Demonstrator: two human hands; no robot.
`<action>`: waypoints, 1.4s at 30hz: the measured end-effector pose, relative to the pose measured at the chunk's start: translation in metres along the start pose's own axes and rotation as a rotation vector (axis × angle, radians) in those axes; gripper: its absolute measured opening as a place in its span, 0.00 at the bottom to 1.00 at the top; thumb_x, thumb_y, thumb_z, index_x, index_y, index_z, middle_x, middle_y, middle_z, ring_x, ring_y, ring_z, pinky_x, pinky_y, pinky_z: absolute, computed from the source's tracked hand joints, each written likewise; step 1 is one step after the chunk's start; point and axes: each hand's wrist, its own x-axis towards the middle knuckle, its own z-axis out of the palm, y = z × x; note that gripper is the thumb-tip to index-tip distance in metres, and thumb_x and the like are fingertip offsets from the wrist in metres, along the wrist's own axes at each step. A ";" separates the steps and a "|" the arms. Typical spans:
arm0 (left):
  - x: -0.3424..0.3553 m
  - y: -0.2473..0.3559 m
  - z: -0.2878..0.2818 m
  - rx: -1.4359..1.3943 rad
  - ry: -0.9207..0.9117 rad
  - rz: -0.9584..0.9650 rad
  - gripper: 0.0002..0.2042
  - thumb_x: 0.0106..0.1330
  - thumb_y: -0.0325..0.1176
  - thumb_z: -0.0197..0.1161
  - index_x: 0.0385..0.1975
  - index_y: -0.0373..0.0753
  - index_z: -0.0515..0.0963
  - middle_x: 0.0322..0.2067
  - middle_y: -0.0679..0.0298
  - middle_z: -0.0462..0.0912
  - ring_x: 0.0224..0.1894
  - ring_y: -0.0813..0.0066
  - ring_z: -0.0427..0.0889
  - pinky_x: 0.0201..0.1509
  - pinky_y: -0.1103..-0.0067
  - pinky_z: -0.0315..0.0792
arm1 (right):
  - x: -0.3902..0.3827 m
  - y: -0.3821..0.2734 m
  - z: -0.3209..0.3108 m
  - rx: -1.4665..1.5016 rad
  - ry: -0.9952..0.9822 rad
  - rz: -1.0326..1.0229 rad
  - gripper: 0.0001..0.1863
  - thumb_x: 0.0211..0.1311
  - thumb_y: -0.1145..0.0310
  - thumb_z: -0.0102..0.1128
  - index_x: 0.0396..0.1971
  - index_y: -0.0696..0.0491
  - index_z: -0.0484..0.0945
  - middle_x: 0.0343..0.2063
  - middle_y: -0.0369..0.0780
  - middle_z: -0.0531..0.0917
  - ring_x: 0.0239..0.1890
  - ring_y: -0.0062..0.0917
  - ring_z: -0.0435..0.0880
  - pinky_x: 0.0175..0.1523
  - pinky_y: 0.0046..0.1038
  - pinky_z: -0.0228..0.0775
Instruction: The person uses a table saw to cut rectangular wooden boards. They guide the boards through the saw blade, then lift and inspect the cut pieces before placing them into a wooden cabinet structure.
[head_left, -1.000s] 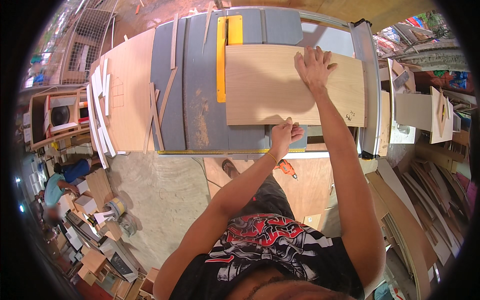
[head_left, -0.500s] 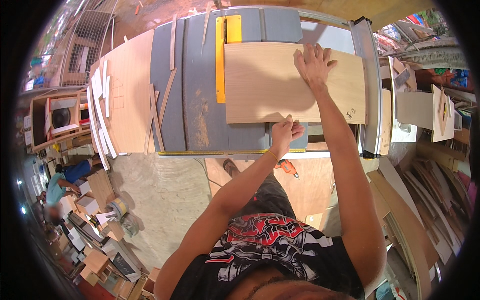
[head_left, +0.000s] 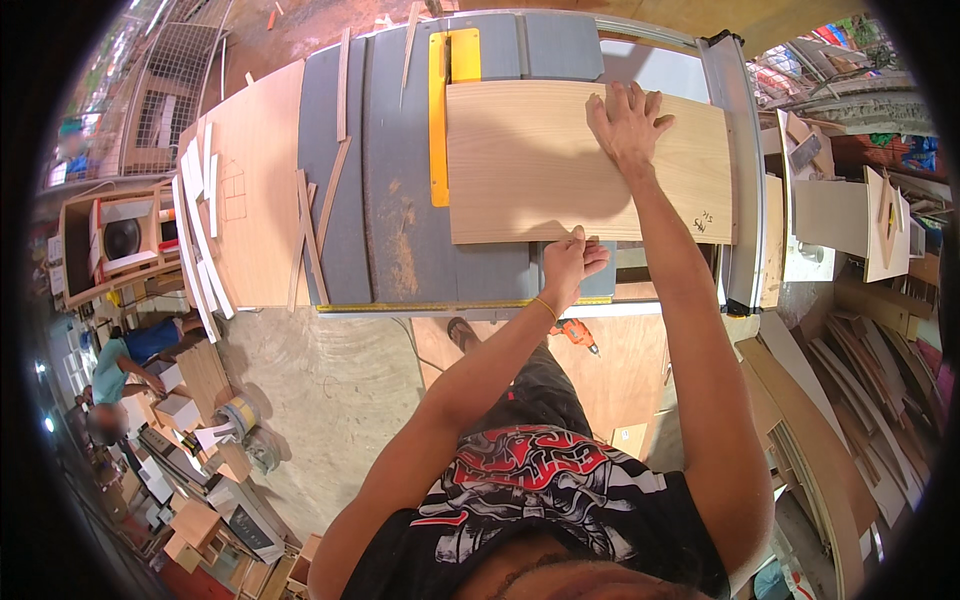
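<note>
A rectangular light wood board (head_left: 530,150) lies flat on the grey table saw top (head_left: 415,240), its left end against the yellow insert plate (head_left: 438,120). My right hand (head_left: 630,125) presses on the board's far right part, open, with fingers spread. At the near edge, my left hand (head_left: 572,268) is closed, its fingers curled and the thumb at the board's edge. The board has pencil marks near its right end. A metal rail fence (head_left: 742,180) runs along that end. Any blade under or beside the board is hidden.
Thin wood strips (head_left: 322,210) lie on the table's left side, and white strips (head_left: 205,220) on the panel beyond. An orange drill (head_left: 577,336) is below the near edge. Stacked boards (head_left: 860,390) stand at right. Another person (head_left: 120,370) works at far left.
The board has slid very slightly away from me across the saw top, with both hands moving along with it. The hands' grip looks the same.
</note>
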 end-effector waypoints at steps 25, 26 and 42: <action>0.002 0.010 0.006 0.020 0.008 -0.012 0.22 0.78 0.44 0.52 0.42 0.25 0.76 0.35 0.54 0.83 0.36 0.68 0.88 0.42 0.75 0.86 | 0.010 0.005 0.010 -0.043 0.056 -0.011 0.35 0.67 0.36 0.41 0.68 0.38 0.68 0.72 0.41 0.63 0.75 0.54 0.47 0.68 0.76 0.33; 0.002 0.011 0.006 0.019 0.014 -0.015 0.22 0.78 0.44 0.52 0.42 0.25 0.76 0.35 0.54 0.83 0.36 0.68 0.88 0.42 0.75 0.86 | 0.010 0.002 0.008 -0.039 0.047 -0.009 0.35 0.67 0.36 0.41 0.68 0.38 0.68 0.72 0.41 0.63 0.75 0.54 0.47 0.68 0.76 0.33; 0.004 0.015 0.007 0.009 0.007 -0.007 0.22 0.78 0.44 0.52 0.41 0.25 0.76 0.35 0.54 0.83 0.35 0.68 0.88 0.42 0.74 0.86 | 0.013 -0.003 0.004 0.009 0.060 -0.023 0.33 0.66 0.40 0.43 0.66 0.41 0.69 0.71 0.45 0.63 0.74 0.57 0.49 0.67 0.78 0.33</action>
